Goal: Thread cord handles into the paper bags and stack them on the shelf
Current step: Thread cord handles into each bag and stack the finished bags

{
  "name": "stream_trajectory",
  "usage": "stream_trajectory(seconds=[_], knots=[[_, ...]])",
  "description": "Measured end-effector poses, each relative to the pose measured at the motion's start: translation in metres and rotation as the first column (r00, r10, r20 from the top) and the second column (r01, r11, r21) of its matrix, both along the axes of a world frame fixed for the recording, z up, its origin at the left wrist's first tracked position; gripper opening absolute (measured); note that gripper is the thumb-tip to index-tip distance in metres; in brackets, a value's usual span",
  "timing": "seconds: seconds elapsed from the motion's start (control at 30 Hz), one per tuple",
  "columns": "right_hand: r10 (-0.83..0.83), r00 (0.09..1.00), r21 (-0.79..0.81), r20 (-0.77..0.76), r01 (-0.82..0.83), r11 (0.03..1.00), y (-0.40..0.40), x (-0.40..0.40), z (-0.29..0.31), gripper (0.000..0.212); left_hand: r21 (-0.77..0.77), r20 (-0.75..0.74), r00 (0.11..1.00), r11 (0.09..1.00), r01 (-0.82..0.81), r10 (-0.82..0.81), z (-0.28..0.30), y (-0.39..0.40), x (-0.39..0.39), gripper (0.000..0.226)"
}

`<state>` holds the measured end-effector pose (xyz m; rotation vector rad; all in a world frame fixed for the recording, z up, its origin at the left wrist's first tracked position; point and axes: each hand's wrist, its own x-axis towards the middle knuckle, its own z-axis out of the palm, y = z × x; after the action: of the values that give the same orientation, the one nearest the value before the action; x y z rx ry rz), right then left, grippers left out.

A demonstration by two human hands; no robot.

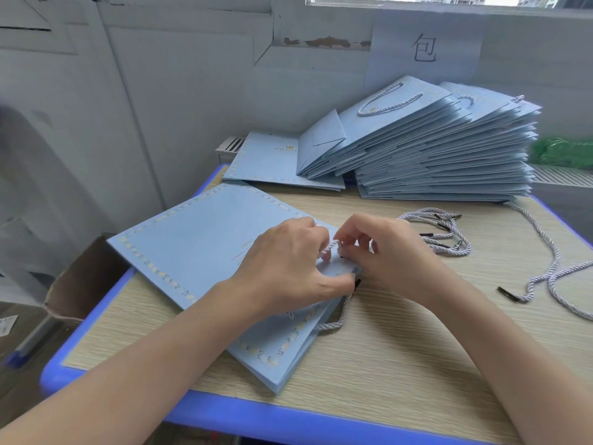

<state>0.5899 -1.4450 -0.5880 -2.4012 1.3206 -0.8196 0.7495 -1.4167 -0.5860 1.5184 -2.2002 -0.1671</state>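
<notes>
Both hands [288, 268] [388, 252] at bag [199, 239] edge

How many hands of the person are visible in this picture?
2: the left hand rests on the flat blue paper bag; the right hand pinches the cord at the bag's edge. None seems hidden.

Matt pale-blue paper bag [205, 239] with smooth printed border, twisted lilac cord [324, 326] tipped in black, on wood-grain laminate bench [401, 348] edged in glossy blue plastic.
</notes>
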Motion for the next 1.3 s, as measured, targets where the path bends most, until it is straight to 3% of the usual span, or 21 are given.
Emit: stream_trajectory(seconds=[0.1, 0.23, 0.37, 0.57, 0.67, 0.73, 0.83, 0.9, 1.0, 1.1, 1.17, 1.23, 1.3], knots=[[0.035, 0.999, -0.022, -0.033, -0.036, 0.999, 0.0, -0.004, 0.002, 0.013, 0.007, -0.101, 0.995, 1.0, -0.012, 0.013, 0.0, -0.002, 0.002, 0.052], [-0.002, 1.0, 0.0, 0.017, 0.002, 1.0, 0.002, -0.01, 0.008, 0.03, 0.065, -0.261, 0.965, 0.998, -0.011, 0.028, 0.007, -0.003, 0.006, 0.039], [-0.097, 0.976, -0.164, 0.194, 0.13, 0.978, 0.008, -0.014, 0.007, 0.005, 0.081, -0.388, 0.92, 0.997, -0.014, 0.044, 0.013, -0.006, 0.012, 0.045], [-0.122, 0.992, -0.21, 0.018, 0.123, 0.97, 0.004, 0.004, -0.01, 0.007, 0.102, -0.463, 0.883, 0.994, -0.033, 0.077, 0.011, -0.009, 0.016, 0.051], [-0.1, 0.992, -0.179, 0.073, 0.112, 0.977, 0.004, -0.003, 0.0, 0.014, 0.101, -0.439, 0.896, 0.995, -0.028, 0.07, 0.009, -0.007, 0.013, 0.031], [-0.2, 0.968, -0.157, 0.152, 0.223, 0.962, 0.002, -0.016, 0.011, 0.017, 0.145, -0.414, 0.907, 0.989, -0.01, 0.07, 0.006, -0.01, 0.014, 0.025], [-0.482, 0.855, -0.148, 0.192, 0.511, 0.847, -0.008, -0.042, 0.014, 0.012, 0.214, -0.353, 0.935, 0.97, 0.115, -0.033, 0.003, -0.011, 0.016, 0.044], [-0.567, 0.811, -0.09, 0.143, 0.581, 0.809, -0.012, -0.051, 0.01, 0.014, 0.175, -0.297, 0.946, 0.966, 0.19, -0.132, 0.004, -0.009, 0.017, 0.049], [-0.526, 0.846, -0.018, 0.088, 0.529, 0.848, -0.012, -0.049, 0.005, 0.023, 0.235, -0.184, 0.933, 0.908, 0.347, -0.309, 0.009, -0.005, 0.024, 0.05], [-0.375, 0.917, -0.012, 0.135, 0.38, 0.925, -0.006, -0.04, 0.012, 0.021, 0.384, -0.021, 0.907, 0.835, 0.395, -0.42, 0.009, -0.004, 0.029, 0.073], [-0.247, 0.959, 0.018, 0.136, 0.247, 0.969, -0.001, -0.035, 0.015, 0.015, 0.331, -0.014, 0.913, 0.86, 0.388, -0.407, 0.009, -0.003, 0.03, 0.071], [-0.164, 0.983, 0.089, 0.077, 0.157, 0.984, 0.002, -0.032, 0.014, 0.026, 0.228, -0.018, 0.906, 0.88, 0.416, -0.423, 0.007, -0.005, 0.03, 0.055], [-0.106, 0.993, 0.141, 0.051, 0.097, 0.985, 0.005, -0.03, 0.014, 0.039, 0.005, 0.004, 0.894, 0.894, 0.449, -0.449, 0.008, -0.007, 0.028, 0.036]])
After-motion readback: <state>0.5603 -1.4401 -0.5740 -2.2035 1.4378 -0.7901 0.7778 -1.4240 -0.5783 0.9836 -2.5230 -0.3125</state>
